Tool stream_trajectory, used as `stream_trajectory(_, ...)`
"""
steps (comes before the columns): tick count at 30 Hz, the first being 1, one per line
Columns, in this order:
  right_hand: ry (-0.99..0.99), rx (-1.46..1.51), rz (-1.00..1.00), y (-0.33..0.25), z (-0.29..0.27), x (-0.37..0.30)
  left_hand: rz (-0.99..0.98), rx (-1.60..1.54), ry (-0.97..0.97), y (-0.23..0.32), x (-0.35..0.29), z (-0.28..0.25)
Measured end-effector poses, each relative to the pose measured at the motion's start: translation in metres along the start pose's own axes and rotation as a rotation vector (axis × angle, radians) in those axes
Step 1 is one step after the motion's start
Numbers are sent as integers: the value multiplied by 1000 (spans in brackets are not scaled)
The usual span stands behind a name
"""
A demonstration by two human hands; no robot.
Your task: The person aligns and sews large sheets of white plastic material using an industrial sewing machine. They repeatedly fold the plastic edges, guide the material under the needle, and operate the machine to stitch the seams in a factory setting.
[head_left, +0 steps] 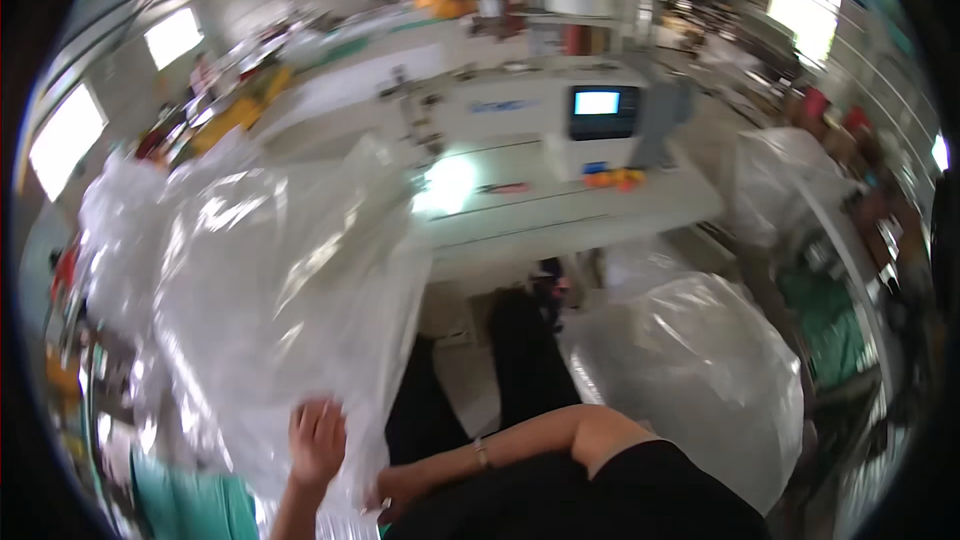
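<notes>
A large clear plastic sheet [270, 280] drapes over the left end of the sewing machine table and down to my lap. My left hand [318, 438] is closed on the sheet's lower part, its fingers curled into the film. Beside it, my right hand [402, 488] reaches across my body with fingers closed at the sheet's near right edge; its fingertips are partly hidden and blurred. Ahead stands a white sewing machine [500, 105] with a lit screen [597, 103]. Its lamp shines on the bed by the needle.
Another heap of clear plastic [700, 370] lies to the right of my legs, with more plastic [785, 180] farther back. Small orange and blue items [612, 178] and a red-handled tool [505, 187] rest on the machine table [600, 215]. Green cloth [190, 500] hangs at lower left.
</notes>
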State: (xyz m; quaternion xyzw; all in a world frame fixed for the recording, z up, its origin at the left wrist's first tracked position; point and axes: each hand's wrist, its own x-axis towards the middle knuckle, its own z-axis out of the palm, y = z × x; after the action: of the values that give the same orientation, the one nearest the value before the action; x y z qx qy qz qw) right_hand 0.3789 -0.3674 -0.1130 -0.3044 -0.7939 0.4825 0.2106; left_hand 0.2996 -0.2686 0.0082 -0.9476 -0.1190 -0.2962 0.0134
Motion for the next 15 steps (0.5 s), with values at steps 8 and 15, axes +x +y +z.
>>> stream_trajectory(8,-62,562,-210,-9,-8,-14,-475,-415,-673,-27,-174,120)
stream_trajectory(15,-83,682,-36,-31,-20,-30,-631,-374,-521,-19,-272,151)
